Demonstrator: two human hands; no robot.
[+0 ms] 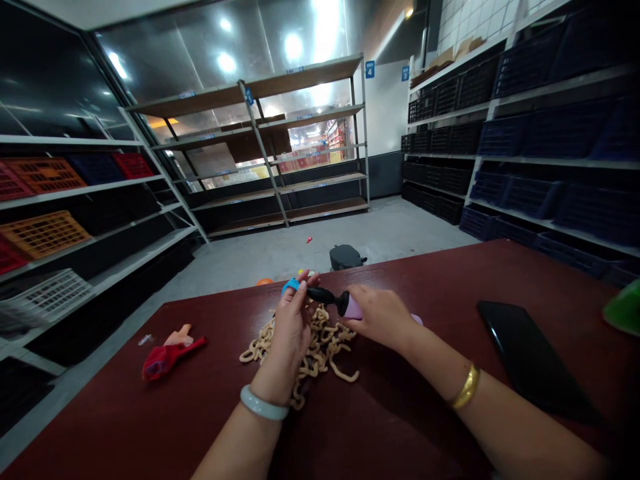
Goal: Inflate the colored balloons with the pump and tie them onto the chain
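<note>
My left hand (295,320) is closed on a blue balloon (290,287) at the black nozzle of a hand pump. The pump (353,307) has a lilac body, and my right hand (380,313) wraps round it. Its black nozzle points left toward my left fingers; how far the balloon's neck sits over it is hidden. Beneath both hands a loose pile of beige curly strands (320,347) lies on the dark red table (200,413). To the left lie a limp red balloon (165,360) and a small peach-coloured piece (181,335) touching it.
A flat black device (525,347) lies on the table's right, with a green object (625,308) at the right edge. A dark grey object (345,257) stands on the floor beyond the table. Shelves with crates (45,233) line the left, others (530,193) the right.
</note>
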